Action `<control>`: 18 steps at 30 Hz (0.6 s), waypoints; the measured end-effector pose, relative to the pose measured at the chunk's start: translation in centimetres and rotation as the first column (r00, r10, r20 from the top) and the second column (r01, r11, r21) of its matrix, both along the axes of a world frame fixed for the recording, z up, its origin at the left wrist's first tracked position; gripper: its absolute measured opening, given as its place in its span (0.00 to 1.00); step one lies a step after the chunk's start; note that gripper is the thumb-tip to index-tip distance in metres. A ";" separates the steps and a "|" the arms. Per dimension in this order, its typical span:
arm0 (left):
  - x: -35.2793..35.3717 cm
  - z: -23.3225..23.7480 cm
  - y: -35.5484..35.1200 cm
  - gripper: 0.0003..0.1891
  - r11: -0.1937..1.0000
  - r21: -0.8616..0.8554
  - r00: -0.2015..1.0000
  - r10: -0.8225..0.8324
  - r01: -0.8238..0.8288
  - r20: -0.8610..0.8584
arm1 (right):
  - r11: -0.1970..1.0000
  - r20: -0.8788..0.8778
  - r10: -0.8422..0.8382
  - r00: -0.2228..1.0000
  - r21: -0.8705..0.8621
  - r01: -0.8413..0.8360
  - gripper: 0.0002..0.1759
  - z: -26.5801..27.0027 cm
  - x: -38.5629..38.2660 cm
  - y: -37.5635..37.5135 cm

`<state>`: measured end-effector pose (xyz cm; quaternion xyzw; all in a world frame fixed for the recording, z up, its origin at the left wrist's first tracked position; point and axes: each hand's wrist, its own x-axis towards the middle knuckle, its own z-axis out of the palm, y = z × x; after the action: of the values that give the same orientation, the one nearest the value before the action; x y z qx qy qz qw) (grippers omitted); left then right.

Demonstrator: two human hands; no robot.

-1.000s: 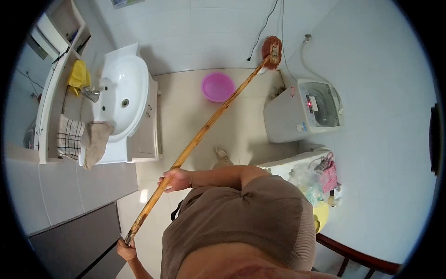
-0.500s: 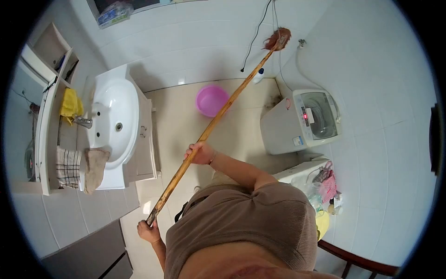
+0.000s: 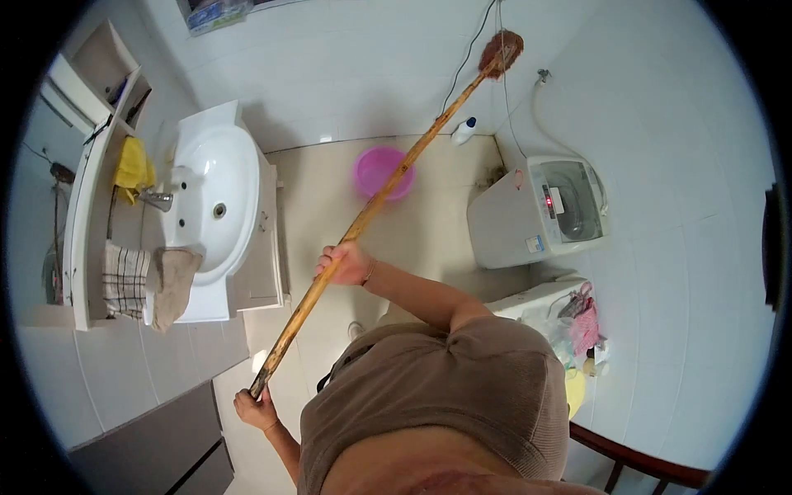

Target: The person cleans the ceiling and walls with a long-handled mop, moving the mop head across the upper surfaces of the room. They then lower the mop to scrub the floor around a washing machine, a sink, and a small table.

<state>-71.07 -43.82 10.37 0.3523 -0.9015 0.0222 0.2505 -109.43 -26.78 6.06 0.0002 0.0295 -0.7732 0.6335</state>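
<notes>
A long-handled broom (image 3: 307, 304) slants across the view, its wooden pole rising from lower left to upper right. The shaggy reddish-brown head (image 3: 501, 54) overlaps the far tiled wall in this view. Near the pole's darkened lower end, my left hand (image 3: 257, 409) is closed around it. My right hand (image 3: 346, 262) grips the pole farther up, fingers wrapped over it. Beyond the hands, a pink basin (image 3: 376, 171) sits on the floor, partly crossed by the pole.
At left is a white sink (image 3: 216, 239) with a yellow cloth (image 3: 132, 169) and towels (image 3: 175, 285) beside it. A washing machine (image 3: 507, 223) stands at right, with a white bottle (image 3: 464, 132) near the wall. Cords (image 3: 469, 62) hang by the broom head.
The broom head has shifted slightly up and right, while both hands have moved a little up and left, still holding the pole. The whole view has shifted slightly.
</notes>
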 end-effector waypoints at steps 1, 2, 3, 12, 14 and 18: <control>1.6 0.2 -0.1 0.24 0.999 0.047 0.999 0.025 -0.026 0.026 | 0.999 -0.035 0.027 0.999 -0.016 -0.028 0.03 0.2 1.3 -0.7; 3.0 0.2 -0.1 0.24 0.998 0.046 0.999 0.029 -0.030 0.029 | 0.999 -0.032 0.032 0.999 -0.018 -0.032 0.03 0.4 2.4 -1.2; 4.2 0.2 -0.1 0.24 0.998 0.041 0.998 0.049 -0.050 0.029 | 0.999 -0.005 0.041 0.999 0.010 -0.041 0.04 1.0 3.5 -1.5; 14.1 0.6 2.2 0.23 0.991 0.054 0.988 0.113 -0.120 0.106 | 0.983 0.031 0.182 0.983 0.018 -0.182 0.06 2.2 11.1 -2.8; 14.2 0.9 2.3 0.23 0.990 0.039 0.983 0.126 -0.133 0.131 | 0.980 0.056 0.196 0.979 0.010 -0.197 0.07 2.5 11.3 -2.8; 12.2 1.9 2.7 0.24 0.996 0.036 0.984 0.078 -0.085 0.159 | 0.986 0.043 0.165 0.985 -0.006 -0.165 0.07 1.7 9.5 -1.5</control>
<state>-58.91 -41.12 12.31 0.3911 -0.9036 0.0410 0.1698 -99.96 -28.32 7.75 0.0137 0.0148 -0.7178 0.6960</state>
